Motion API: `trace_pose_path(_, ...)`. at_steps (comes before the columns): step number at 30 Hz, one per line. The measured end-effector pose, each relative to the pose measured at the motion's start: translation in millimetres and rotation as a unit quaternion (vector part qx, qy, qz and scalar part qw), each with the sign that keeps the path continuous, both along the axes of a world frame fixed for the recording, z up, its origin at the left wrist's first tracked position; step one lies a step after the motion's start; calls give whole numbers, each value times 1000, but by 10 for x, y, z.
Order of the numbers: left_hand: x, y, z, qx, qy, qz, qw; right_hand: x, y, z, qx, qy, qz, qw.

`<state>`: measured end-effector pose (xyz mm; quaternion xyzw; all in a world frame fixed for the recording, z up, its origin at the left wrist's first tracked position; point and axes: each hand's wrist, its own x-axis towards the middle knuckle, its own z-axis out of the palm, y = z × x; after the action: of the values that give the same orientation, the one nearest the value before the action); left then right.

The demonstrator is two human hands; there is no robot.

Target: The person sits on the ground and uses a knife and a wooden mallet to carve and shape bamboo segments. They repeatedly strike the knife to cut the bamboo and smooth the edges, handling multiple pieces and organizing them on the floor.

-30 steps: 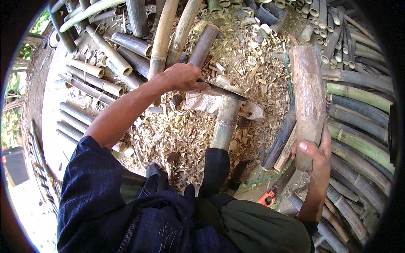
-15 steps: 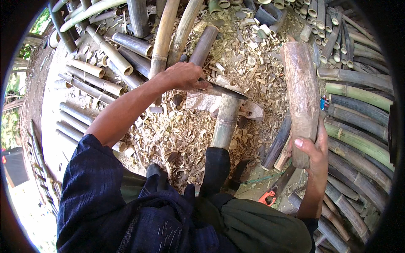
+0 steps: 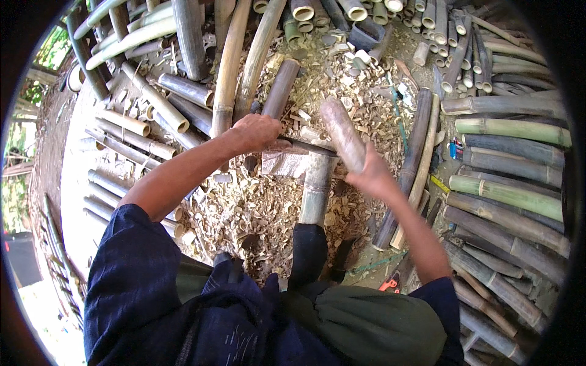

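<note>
My left hand (image 3: 259, 132) is closed around the handle of a knife, its dark blade (image 3: 308, 147) lying across the upper end of a bamboo section (image 3: 315, 192). The section runs from the far side toward a black boot (image 3: 307, 249) at its near end. Beneath the blade lies a pale wooden block (image 3: 282, 163), partly covered by the bamboo. My right hand (image 3: 370, 175), blurred by motion, grips a thick wooden club (image 3: 343, 135) at its lower end. The club is beside the blade's tip; I cannot tell whether they touch.
Wood chips (image 3: 235, 210) cover the ground around the block. Cut bamboo poles (image 3: 510, 155) lie in rows at the right, with more bamboo pieces (image 3: 134, 141) at the left. Upright poles (image 3: 232, 67) stand beyond my left hand. An orange-handled tool (image 3: 389, 284) lies near my right forearm.
My right hand has swung the club leftward from the far right to the blade's tip. My left hand still has the knife on the bamboo; the whole view has shifted slightly.
</note>
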<state>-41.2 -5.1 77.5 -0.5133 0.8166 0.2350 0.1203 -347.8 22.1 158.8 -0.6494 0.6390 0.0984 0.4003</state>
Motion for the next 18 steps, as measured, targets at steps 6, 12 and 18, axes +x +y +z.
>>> trace_pose_path(6, 338, 10, -299, -26, 41, 6, 999, -161, -689, 1486, -206, -207, -14, 956)
trace_pose_path(12, 215, -33, -318, -4, 58, -1, 998, 90, -408, 438, -462, -232, -87, 852)
trace_pose_path(18, 253, -74, -350, 5, 24, -15, 1000, -164, -808, 816, -71, 43, 76, 994)
